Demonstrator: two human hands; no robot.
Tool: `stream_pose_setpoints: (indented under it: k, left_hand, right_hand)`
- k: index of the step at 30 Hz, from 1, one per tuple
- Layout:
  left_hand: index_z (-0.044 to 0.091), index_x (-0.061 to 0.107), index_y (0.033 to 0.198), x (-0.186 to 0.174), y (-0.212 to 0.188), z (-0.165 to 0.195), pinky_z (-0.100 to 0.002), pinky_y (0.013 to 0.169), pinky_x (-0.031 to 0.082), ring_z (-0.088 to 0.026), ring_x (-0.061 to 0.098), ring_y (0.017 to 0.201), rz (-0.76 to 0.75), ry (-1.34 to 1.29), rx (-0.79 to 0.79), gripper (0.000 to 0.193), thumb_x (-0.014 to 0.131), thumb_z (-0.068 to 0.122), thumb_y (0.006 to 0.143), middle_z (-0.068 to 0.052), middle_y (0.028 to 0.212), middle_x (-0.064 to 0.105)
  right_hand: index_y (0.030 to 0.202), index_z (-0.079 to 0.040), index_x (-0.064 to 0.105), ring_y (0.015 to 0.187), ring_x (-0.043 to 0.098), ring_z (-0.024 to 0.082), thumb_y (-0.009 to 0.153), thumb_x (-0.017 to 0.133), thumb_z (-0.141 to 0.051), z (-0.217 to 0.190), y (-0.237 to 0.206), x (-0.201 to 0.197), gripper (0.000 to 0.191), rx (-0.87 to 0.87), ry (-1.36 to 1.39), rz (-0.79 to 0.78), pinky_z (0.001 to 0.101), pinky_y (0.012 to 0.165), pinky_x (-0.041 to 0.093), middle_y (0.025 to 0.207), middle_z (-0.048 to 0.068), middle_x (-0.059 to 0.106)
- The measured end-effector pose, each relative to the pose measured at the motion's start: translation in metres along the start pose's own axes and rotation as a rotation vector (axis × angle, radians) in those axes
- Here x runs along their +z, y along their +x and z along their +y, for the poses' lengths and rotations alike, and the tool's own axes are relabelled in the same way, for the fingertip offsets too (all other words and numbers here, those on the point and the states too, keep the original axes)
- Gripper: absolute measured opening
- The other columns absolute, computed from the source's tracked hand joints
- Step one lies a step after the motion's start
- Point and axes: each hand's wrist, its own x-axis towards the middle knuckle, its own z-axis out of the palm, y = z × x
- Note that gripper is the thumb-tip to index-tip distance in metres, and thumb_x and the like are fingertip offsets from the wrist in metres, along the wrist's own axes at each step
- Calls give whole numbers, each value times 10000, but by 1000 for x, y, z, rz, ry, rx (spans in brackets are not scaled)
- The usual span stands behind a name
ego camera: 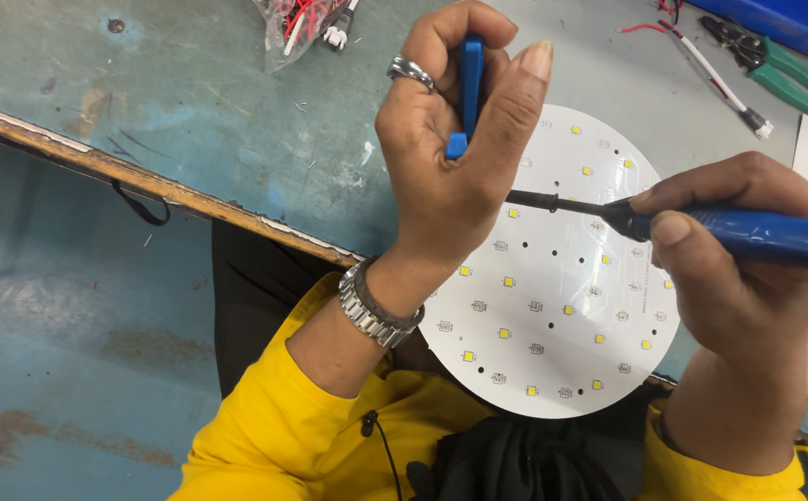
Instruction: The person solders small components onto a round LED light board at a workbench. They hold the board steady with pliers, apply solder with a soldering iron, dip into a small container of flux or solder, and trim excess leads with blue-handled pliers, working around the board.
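Your left hand (450,158) pinches a blue tool (470,88) of smooth, slightly glossy plastic; the ring (410,70) on that hand and the linked watch band (376,311) at your wrist are polished, shiny metal. Your right hand (747,269) grips a soldering iron (756,237) whose handle is glossy blue plastic, with a matt black collar and a dark, dull metal shaft. Under them lies a round white board (562,315), smooth with a soft sheen, dotted with small yellow chips. The bench top (209,121) across the upper left is worn, scratched, matt blue-green paint, its edge chipped to bare wood. Your yellow sleeves (265,436) look like soft matt cloth.
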Motion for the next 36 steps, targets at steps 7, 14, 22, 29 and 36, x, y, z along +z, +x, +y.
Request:
stream_pose_setpoints:
  k: [7, 14, 22, 29, 36]
  left_hand:
    - [1, 577, 1152, -22, 9, 12, -170, 691, 351, -14, 419, 749, 58, 10, 101, 106, 670, 9, 1202, 15, 943, 556]
    - [3, 580, 1153, -26, 5, 13, -165, 685, 335, -11, 403, 749, 56, -39, 110, 103, 668, -1, 1207, 26, 913, 534]
    - [14, 587, 1152, -30, 7, 7, -172, 665, 360, -13, 434, 736, 42, -17, 135, 91, 669, 9, 1191, 18, 906, 554]
    - [12, 585, 1162, -28, 6, 7, -174, 673, 362, -15, 437, 744, 38, -25, 124, 93, 669, 3, 1200, 16, 911, 553]
    - [9, 583, 1157, -26, 6, 7, -175, 676, 353, -13, 420, 744, 42, -26, 119, 99, 669, -4, 1203, 18, 905, 539]
  right_hand:
    - [1002, 53, 700, 495, 548, 33, 982, 724, -160, -2, 2, 5, 215, 44, -37, -46, 150, 493, 405, 660, 25, 636]
    - [1010, 45, 703, 478, 527, 22, 973, 719, -150, -3, 4, 8, 199, 27, -56, -58, 146, 480, 381, 653, -1, 613]
    - [986, 42, 696, 466, 537, 22, 954, 707, -137, -3, 5, 10, 182, 42, -57, -70, 145, 463, 386, 647, -3, 612]
    - [1000, 51, 705, 475, 548, 37, 969, 719, -130, -4, 7, 10, 185, 18, -101, -86, 151, 475, 391, 656, 20, 623]
    - [982, 49, 691, 494, 561, 40, 956, 706, -131, -6, 7, 9, 182, 14, -98, -81, 154, 486, 411, 678, 20, 628]
